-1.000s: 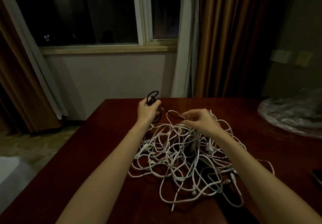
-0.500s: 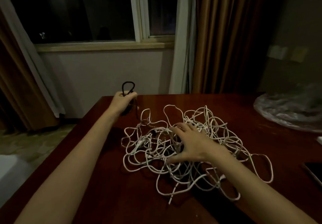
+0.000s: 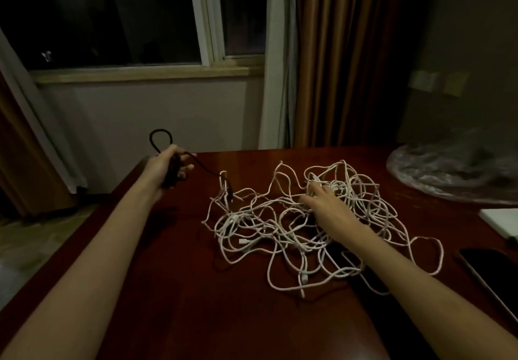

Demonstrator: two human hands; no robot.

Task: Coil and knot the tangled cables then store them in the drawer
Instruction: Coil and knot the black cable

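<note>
Left hand [image 3: 168,165] grips black cable [image 3: 206,167] mid-left; right hand [image 3: 326,205] flat, fingers spread on white cables [image 3: 252,228]. Light, floppy, prob. snaggy; grab near plugs.

Both forearms bare, no sleeves; hands [image 3: 168,163] ungloved, no rings/watch visible.

The left hand [image 3: 168,167] gripped a black cable [image 3: 159,138] above the desk [image 3: 173,289]; the right hand [image 3: 326,205] rested flat on tangled white cables [image 3: 252,233].
</note>
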